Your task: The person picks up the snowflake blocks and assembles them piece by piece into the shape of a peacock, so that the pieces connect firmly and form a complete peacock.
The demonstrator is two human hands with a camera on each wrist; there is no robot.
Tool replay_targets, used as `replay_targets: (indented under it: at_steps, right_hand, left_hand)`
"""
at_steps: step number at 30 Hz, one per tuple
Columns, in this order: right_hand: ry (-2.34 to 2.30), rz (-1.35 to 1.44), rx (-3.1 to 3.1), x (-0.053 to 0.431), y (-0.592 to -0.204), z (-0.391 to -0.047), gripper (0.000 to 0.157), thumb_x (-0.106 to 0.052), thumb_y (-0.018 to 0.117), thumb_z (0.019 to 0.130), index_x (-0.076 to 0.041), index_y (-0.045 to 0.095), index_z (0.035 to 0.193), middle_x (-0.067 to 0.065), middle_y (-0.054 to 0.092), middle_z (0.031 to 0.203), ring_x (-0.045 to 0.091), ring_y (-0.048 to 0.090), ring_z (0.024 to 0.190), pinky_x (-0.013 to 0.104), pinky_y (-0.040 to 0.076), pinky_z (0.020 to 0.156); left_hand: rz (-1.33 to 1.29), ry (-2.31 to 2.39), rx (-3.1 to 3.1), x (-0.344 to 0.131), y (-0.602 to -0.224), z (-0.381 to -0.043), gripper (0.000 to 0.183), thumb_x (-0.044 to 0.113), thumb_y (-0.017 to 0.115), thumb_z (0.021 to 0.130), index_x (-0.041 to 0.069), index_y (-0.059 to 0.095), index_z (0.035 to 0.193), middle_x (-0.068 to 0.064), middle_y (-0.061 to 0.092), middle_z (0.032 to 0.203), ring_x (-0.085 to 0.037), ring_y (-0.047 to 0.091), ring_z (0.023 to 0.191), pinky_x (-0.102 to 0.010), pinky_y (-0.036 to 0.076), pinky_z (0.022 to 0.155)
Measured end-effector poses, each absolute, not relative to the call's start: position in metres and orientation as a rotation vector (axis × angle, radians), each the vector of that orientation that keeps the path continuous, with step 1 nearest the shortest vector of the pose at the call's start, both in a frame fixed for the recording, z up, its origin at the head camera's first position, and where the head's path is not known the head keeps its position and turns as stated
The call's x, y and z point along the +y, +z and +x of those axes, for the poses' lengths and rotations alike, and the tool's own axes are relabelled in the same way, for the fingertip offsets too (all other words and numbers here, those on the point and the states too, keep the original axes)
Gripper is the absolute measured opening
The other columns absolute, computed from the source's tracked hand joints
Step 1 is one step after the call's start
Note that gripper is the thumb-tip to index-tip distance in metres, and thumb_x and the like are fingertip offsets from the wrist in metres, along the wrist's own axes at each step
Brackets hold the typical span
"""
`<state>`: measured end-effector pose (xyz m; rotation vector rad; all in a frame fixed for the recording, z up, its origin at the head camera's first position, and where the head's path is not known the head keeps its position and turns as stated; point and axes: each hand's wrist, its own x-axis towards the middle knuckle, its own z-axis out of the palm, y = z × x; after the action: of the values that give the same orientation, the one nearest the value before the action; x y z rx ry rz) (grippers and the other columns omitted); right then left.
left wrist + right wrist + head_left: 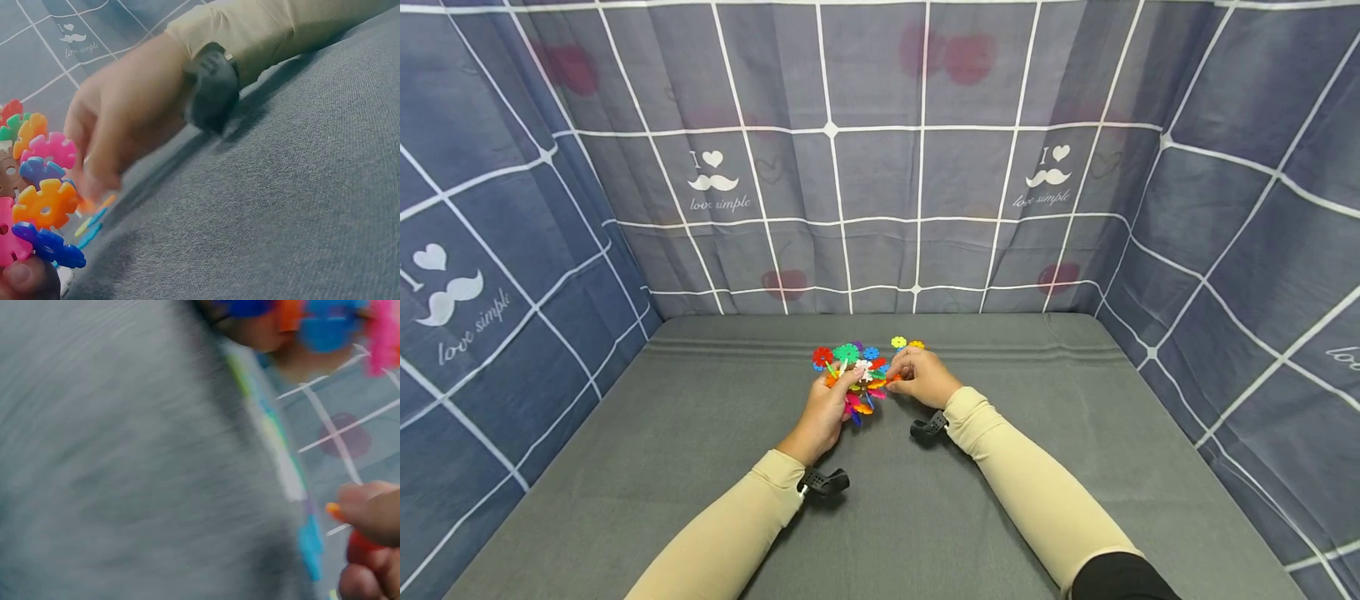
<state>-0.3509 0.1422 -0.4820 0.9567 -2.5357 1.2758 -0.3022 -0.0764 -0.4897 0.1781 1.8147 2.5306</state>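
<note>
A cluster of joined plastic flower-shaped connecting discs (45, 206) in pink, orange, blue and other colours is gripped by my left hand (824, 412); the thumb presses on its near side. Just right of the cluster, my right hand (931, 379) pinches a small orange disc (334, 510), mostly covered by the fingers. In the right wrist view the image is blurred, and part of the cluster (328, 328) shows at the top. The head view does not make clear whether the pinched disc touches the cluster.
Loose discs lie on the grey cloth surface (880, 517) behind the hands, among them a yellow one (898, 342) and a red one (822, 357). A checked curtain (880, 175) encloses the back and both sides. Each wrist wears a black camera band (825, 482).
</note>
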Motion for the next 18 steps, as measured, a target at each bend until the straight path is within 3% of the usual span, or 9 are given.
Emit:
replay_targets:
  at_steps: [7,13,18]
  right_hand:
    - [1.812,1.013,-2.271,0.155,-0.454,-0.344,0.019,0.005,0.072,0.098,0.01,0.075,0.116,0.024,0.066,0.125,0.027,0.069,0.108,0.033,0.058,0.091]
    - [1.788,1.222,-2.227,0.15,-0.43,-0.333,0.019,0.012,0.073,0.094,0.01,0.075,0.113,0.025,0.068,0.122,0.032,0.07,0.104,0.036,0.059,0.088]
    - [1.704,1.279,-2.227,0.141,-0.423,-0.327,0.018,0.018,0.072,0.091,0.018,0.072,0.109,0.034,0.066,0.117,0.044,0.069,0.098,0.045,0.06,0.084]
  left_hand:
    - [0.213,2.504,1.898,-0.074,-0.489,-0.301,0.019,0.019,0.073,0.1,0.002,0.066,0.106,-0.008,0.074,0.085,-0.012,0.063,0.061,-0.023,0.052,0.052]
    - [0.321,2.426,2.069,-0.074,-0.487,-0.299,0.025,0.023,0.075,0.1,-0.001,0.074,0.107,-0.011,0.076,0.095,-0.018,0.071,0.079,-0.027,0.059,0.069]
    - [0.36,2.377,2.141,-0.075,-0.487,-0.298,0.027,0.025,0.075,0.1,-0.001,0.075,0.109,-0.011,0.076,0.098,-0.018,0.071,0.083,-0.028,0.059,0.072]
